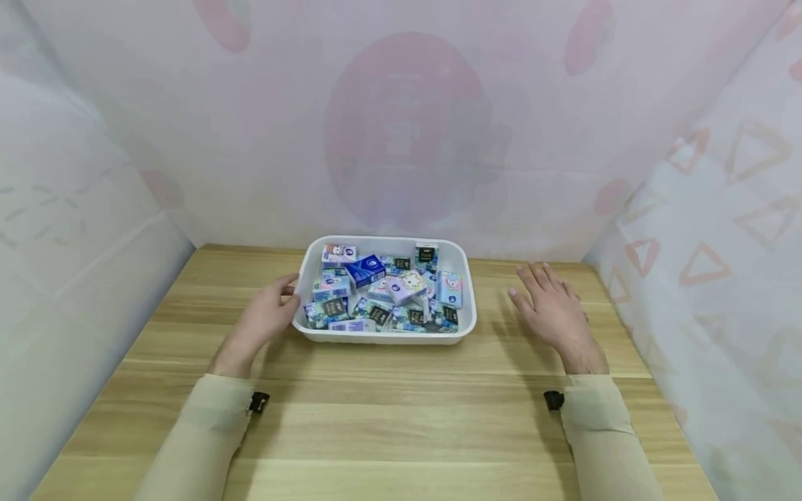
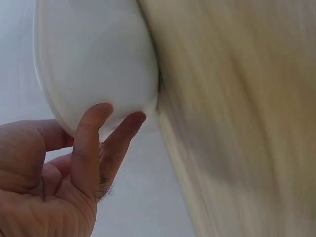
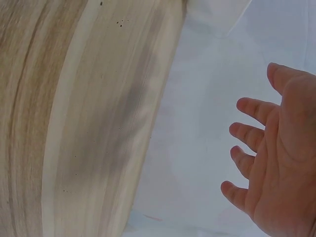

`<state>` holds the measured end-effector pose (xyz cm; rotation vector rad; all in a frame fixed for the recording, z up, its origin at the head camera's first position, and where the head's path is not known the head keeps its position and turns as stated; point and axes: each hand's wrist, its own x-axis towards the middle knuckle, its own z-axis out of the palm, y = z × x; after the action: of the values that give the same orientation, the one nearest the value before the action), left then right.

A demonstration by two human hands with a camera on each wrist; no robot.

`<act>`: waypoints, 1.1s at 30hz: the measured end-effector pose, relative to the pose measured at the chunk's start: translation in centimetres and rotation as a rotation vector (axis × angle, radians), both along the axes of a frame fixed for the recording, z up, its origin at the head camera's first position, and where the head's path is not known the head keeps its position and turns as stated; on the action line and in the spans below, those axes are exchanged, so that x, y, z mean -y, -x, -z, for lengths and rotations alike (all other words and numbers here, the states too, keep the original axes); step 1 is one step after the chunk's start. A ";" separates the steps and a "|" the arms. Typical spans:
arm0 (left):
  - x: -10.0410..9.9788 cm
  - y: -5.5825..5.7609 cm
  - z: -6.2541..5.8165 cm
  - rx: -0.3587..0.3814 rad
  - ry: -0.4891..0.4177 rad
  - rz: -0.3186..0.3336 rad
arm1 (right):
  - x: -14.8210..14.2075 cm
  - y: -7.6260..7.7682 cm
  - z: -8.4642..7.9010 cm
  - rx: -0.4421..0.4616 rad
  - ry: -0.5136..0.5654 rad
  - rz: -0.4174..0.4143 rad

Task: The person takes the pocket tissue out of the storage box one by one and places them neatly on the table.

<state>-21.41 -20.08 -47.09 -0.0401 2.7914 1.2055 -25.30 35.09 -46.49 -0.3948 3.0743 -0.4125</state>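
Note:
A white plastic tray (image 1: 388,339) stands on the wooden table, holding several small tissue packs. A dark blue tissue pack (image 1: 365,271) and a lilac patterned one (image 1: 406,287) lie on top of the heap. My left hand (image 1: 266,313) is at the tray's left end, its thumb right at the rim. In the left wrist view, fingertips (image 2: 102,109) rest along the tray's outer wall (image 2: 103,54), loosely bent. My right hand (image 1: 554,306) is apart from the tray on its right, palm down, fingers spread, and holds nothing.
The wooden table (image 1: 401,410) runs back to a pale printed cloth wall (image 1: 263,139). Similar cloth walls stand at the left and right. Beige sleeves cover both forearms, each with a small black piece at the wrist.

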 end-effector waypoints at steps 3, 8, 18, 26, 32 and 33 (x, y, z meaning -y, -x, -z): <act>0.0 0.3 -0.2 0.008 0.030 0.015 | -2.1 0.2 -0.1 0.003 -0.003 -0.005; 1.4 0.4 -0.6 0.028 0.090 0.037 | -4.1 -0.2 -0.2 0.007 -0.004 0.007; -0.9 1.1 0.0 0.068 0.124 0.005 | -8.2 -0.5 0.2 0.018 -0.024 0.028; -2.0 1.6 1.9 0.041 0.145 -0.033 | -7.5 -0.5 0.5 -0.036 -0.023 -0.021; -2.2 1.7 2.2 0.065 0.176 -0.052 | -6.3 -0.6 0.4 -0.091 -0.015 -0.062; -2.3 1.7 2.2 0.065 0.190 -0.055 | -6.1 -0.6 0.3 -0.095 -0.005 -0.068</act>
<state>-23.10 -17.76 -49.27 -0.1680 2.8549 0.9268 -24.67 41.15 -46.79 -0.5316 3.1418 -0.3957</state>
